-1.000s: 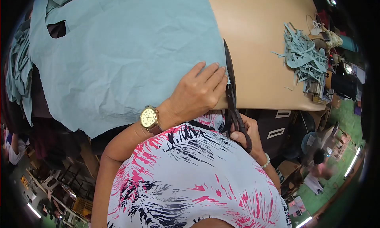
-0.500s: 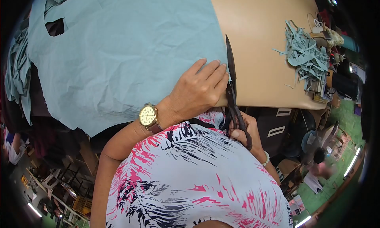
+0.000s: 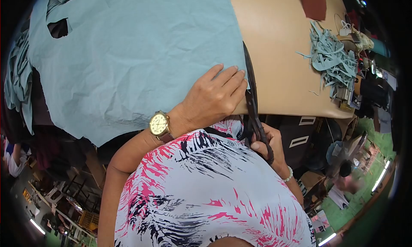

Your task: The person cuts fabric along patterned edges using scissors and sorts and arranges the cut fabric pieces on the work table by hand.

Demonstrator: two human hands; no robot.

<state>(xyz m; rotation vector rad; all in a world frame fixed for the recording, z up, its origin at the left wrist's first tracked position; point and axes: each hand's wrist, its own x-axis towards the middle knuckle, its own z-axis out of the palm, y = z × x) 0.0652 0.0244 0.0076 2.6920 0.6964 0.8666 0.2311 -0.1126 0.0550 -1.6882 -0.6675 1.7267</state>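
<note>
A wide sheet of light blue cloth (image 3: pixel 141 49) covers the left and middle of the tan table (image 3: pixel 283 66). My left hand (image 3: pixel 216 92) lies flat on the cloth near its right edge, fingers stretched out and slightly apart. Close beside those fingertips is a pair of large dark scissors (image 3: pixel 252 101), its blades pointing away from me along the cloth's right edge. My right hand (image 3: pixel 270 146) is wrapped around the scissor handles just below the table's front edge. Part of the lower blade seems hidden by the cloth.
A heap of blue cloth strips (image 3: pixel 332 58) lies at the table's right end, beside assorted small items. A dark red piece (image 3: pixel 313 4) shows at the far edge. Bunched blue cloth (image 3: pixel 19 79) hangs at the left. A person (image 3: pixel 349 178) is at the lower right.
The scissor blades have drawn closer together, and the upper tip has shifted slightly toward me. A dark red piece has come into view at the far right. My left hand stays in place.
</note>
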